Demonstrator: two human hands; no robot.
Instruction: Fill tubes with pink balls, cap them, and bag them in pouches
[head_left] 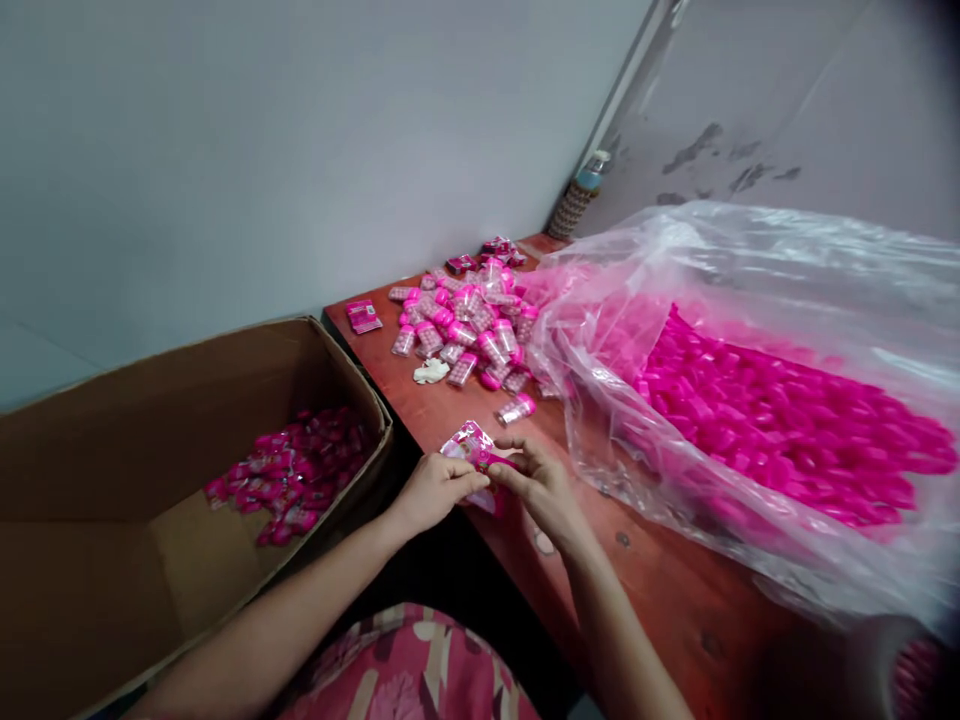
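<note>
Above the near edge of the red table point(517, 560), my left hand point(431, 495) and my right hand point(541, 488) meet over a small pink printed wrapper point(470, 440). The left fingers and thumb pinch its left side. On its right side the right thumb and fingers are closed too. Fingers cover part of the wrapper, so I cannot tell whether anything is inside it. Just beyond lies a single small clear bottle with a pink cap point(515, 409). Behind it is a pile of similar bottles point(465, 320), filled with pale pink pieces.
An open cardboard box point(169, 375) at left holds wrapped pink packs point(304, 470). A clear plastic bag point(750, 240) of bright pink caps point(772, 420) covers the table's right. Flat pink wrappers point(364, 316) and a white crumpled scrap point(431, 371) lie near the pile.
</note>
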